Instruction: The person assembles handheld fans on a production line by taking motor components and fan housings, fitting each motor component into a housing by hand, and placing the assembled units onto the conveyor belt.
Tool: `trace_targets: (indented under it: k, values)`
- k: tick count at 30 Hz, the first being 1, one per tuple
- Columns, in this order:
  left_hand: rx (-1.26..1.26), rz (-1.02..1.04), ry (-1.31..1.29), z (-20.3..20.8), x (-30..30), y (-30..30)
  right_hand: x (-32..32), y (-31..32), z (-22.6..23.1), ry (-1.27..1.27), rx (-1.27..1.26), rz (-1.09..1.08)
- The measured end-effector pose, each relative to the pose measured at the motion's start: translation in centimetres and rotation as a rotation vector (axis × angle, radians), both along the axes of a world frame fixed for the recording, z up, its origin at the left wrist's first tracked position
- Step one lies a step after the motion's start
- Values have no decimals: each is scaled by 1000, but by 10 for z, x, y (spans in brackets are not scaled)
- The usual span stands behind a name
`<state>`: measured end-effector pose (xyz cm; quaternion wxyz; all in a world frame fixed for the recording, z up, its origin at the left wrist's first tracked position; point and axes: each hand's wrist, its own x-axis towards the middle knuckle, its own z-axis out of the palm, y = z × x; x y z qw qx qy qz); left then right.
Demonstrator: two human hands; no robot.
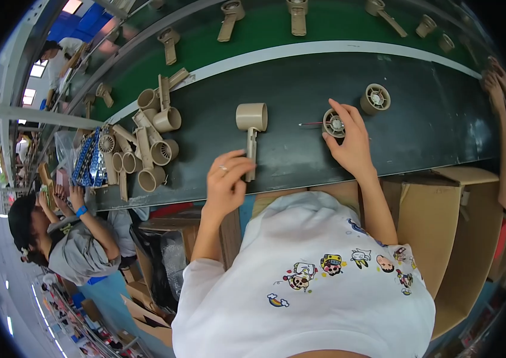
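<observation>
Our L hand (227, 181) half-curled by near end of beige housing (251, 138), can't tell if gripping; R hand (351, 143) pinches fan unit (334, 124), well apart to R. Housing on tabletop (300, 161) btwn hands, nearer L, long axis twd us, cup end (251, 116) away

A wide lane on the table (297, 77) runs between the holder (251, 117) and the fan (335, 123) at the right hand (351, 140), the fan's wire (311, 124) jutting into it. The left hand (227, 179) obstructs the holder's near end. Leftward, a gap separates holder from pile (148, 140); rightward, the second fan (376, 98) stands near the hand, with broad room beyond.
</observation>
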<state>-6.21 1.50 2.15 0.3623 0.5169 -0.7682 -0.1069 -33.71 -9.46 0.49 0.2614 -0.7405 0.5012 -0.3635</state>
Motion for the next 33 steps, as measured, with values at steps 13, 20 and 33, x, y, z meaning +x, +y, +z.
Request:
trace_targets:
  k: [13, 20, 33]
  values:
    - [410, 297, 210, -14, 2, -32, 5, 10, 7, -149, -43, 4]
    - [333, 207, 0, -10, 6, -41, -2, 18, 38, -179, -186, 41]
    - [268, -169, 473, 35, -37, -33, 37, 27, 67, -233, -372, 295]
